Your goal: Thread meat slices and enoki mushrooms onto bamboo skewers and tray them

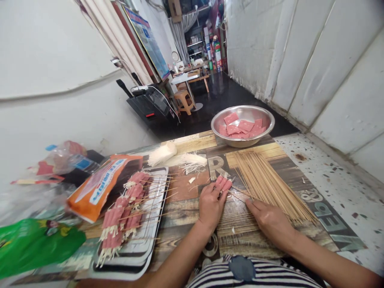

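Note:
My left hand is closed around a few pink meat rolls with pale enoki ends, held just above the patterned table. Two thin bamboo skewers run from these rolls toward my right hand, whose fingers pinch the near end of a skewer. How deep the points sit in the rolls cannot be made out. Beside my right hand lies a large fan of loose bamboo skewers. To the left, a metal tray carries several stacked, skewered enoki rolls.
A steel basin of flat pink meat slices stands at the table's far edge. Enoki bunches lie left of it. An orange packet and a green plastic bag crowd the left side.

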Demonstrator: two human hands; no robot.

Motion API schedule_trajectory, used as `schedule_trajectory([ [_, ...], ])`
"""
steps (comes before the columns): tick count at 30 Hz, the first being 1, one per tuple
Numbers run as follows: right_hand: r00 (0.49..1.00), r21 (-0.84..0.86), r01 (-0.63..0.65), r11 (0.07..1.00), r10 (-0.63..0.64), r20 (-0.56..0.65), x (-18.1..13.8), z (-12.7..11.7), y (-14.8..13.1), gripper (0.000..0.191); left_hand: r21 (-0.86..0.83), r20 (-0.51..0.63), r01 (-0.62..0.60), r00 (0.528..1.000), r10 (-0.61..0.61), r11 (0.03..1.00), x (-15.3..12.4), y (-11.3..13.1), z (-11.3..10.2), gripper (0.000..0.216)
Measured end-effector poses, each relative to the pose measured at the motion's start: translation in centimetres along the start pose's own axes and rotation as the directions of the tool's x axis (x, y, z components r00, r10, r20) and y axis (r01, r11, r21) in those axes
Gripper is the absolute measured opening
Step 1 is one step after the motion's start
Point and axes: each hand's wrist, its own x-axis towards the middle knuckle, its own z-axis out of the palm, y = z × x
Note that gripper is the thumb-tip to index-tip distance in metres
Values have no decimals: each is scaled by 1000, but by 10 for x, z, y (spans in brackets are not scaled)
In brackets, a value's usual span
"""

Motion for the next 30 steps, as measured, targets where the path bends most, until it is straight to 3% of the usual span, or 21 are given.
schedule_trajectory([
  [17,970,-34,-45,998,51,237,21,7,-9,36,-30,38,11,999,-10,999,-1,-3,4,29],
  [21,975,-49,-74,996,83,206,15,7,-6,31,-39,44,63,997,-61,997,2,0,-1,29],
  [25,973,-74,-158,985,168,156,4,2,9,11,-40,-2,77,997,-77,996,2,4,-20,27],
  [30,995,32,-80,996,78,54,-12,11,32,16,18,-24,85,996,-85,996,-29,2,-38,23],
])
